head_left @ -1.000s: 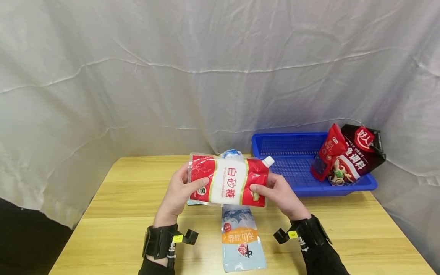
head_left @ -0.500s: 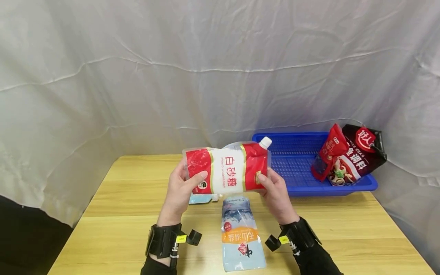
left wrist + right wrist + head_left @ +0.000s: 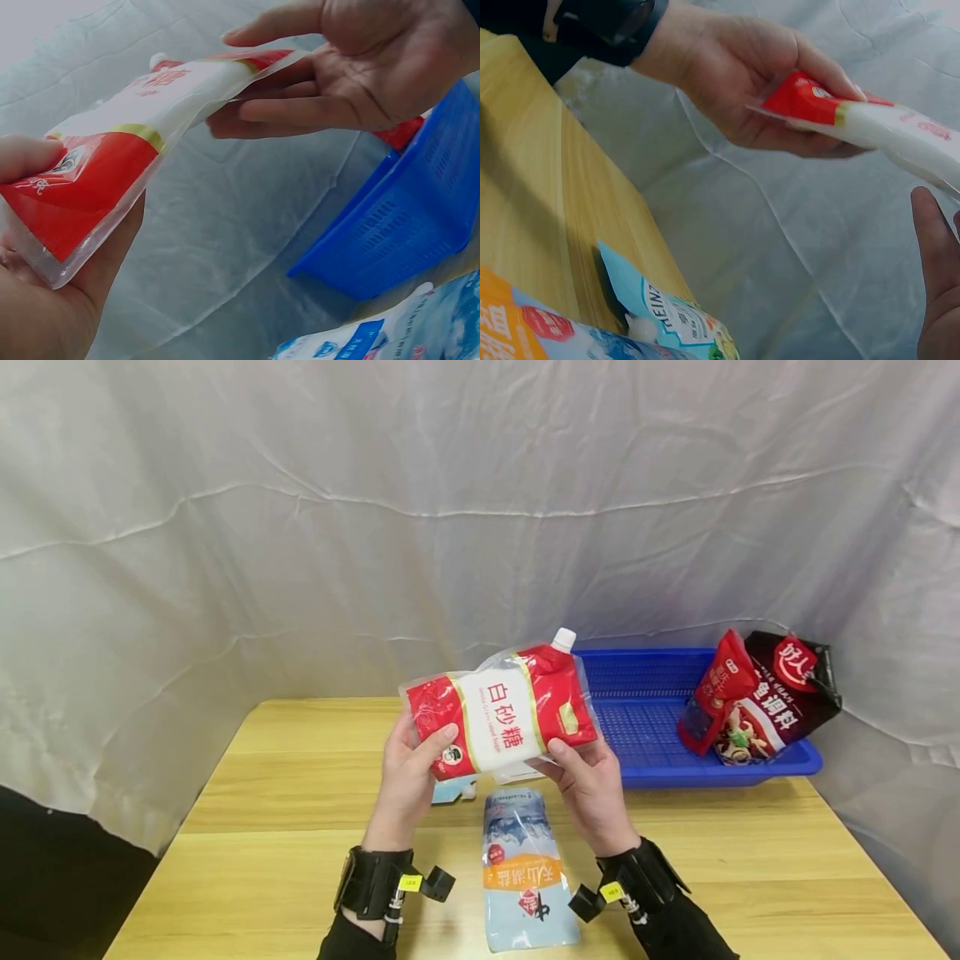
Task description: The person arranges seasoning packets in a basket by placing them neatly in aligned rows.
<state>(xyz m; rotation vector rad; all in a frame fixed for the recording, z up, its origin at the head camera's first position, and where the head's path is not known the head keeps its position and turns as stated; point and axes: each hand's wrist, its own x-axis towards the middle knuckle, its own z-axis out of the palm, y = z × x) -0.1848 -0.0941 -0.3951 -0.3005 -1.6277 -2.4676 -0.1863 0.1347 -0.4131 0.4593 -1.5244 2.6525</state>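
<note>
A red and white pouch of white granulated sugar (image 3: 498, 714) is held up over the table, tilted, with its white-capped spout (image 3: 563, 640) at the upper right. My left hand (image 3: 405, 777) grips its left end, thumb on the front and fingers behind. Under the right end is my right hand (image 3: 596, 793); in the left wrist view its fairly straight fingers reach beneath the pouch while the thumb (image 3: 274, 25) stands clear above it. Below, a blue and orange salt pouch (image 3: 525, 868) lies flat on the table. A light blue Heinz pouch (image 3: 679, 319) lies behind, partly hidden.
A blue plastic basket (image 3: 637, 777) stands at the back right. A red pouch (image 3: 720, 689) and a black seasoning pouch (image 3: 780, 702) lean in its right end. Another white and blue pack (image 3: 352, 341) shows partly. Grey cloth (image 3: 450, 527) hangs behind the wooden table (image 3: 300, 777).
Both hands have raised the sugar pouch, and its spout corner has tilted upward. The right thumb has come off its front, towards the lower edge. The packs in the basket stay put.
</note>
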